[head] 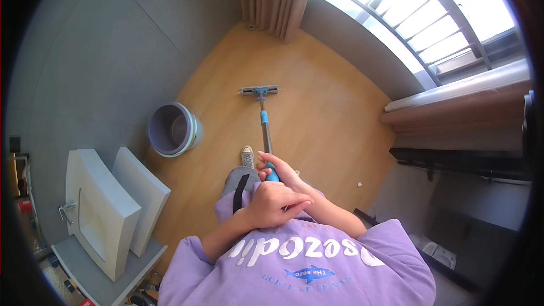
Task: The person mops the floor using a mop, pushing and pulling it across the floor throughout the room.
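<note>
A flat mop with a blue and grey pole stretches away from my body, its wide head (260,90) flat on the wood-look floor. My right hand (278,170) wraps the pole at the blue grip (272,174). Closer to my chest, my left hand (276,204) closes over the pole's top end, which its fingers mostly hide. To the left of the pole stands a round bucket (197,131), pale outside and purple-grey inside. One sneaker (247,157) shows beside the pole, left of my right hand.
Grey wall panels (106,51) rise at the left. White door-like panels (102,208) stand on a grey surface (110,280) at the lower left. A curtain (272,0) hangs at the far corner; a barred window (416,17) is at the right. A small white scrap (359,185) lies on the floor.
</note>
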{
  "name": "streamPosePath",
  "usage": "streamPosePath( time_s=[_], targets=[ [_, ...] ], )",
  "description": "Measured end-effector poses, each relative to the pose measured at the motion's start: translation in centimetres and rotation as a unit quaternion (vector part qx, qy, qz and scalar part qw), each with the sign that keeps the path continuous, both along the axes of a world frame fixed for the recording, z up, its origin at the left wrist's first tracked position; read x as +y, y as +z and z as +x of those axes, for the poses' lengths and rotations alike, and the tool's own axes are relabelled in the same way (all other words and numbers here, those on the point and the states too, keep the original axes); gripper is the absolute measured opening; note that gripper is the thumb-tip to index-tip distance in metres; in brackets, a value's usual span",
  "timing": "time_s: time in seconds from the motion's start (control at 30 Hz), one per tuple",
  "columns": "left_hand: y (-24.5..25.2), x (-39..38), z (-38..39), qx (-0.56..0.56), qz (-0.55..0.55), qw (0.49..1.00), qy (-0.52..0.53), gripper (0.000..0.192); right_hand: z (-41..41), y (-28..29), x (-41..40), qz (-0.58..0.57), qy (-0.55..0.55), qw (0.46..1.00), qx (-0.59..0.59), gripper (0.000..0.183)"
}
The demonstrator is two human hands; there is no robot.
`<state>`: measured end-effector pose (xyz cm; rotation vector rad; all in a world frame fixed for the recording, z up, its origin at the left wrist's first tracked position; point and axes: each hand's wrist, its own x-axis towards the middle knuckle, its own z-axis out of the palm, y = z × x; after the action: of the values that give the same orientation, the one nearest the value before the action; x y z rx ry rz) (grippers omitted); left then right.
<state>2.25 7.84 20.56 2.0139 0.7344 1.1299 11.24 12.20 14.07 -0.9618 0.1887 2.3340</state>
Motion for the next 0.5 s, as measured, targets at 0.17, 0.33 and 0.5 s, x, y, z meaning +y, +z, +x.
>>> streamPosePath(
  time_s=[0.17,0.33,0.5],
  targets=[
    [-0.3,1.1,-1.5,0.063,0.049,0.996,0.026,0.007,-2.3,-2.3,1.7,-0.001,0.002,0.999,-0.044,0.011],
    [-0.8,-0.5,-2.2,0.080,0.014,0.996,-0.028,0.007,-2.9,-3.6,0.5,0.022,0.011,0.995,-0.096,0.009],
    [-1.5,-1.9,-2.5,0.041,0.024,0.999,-0.010,0.007,-3.0,-4.4,-0.9,0.029,0.013,0.994,-0.108,0.007]
  ],
)
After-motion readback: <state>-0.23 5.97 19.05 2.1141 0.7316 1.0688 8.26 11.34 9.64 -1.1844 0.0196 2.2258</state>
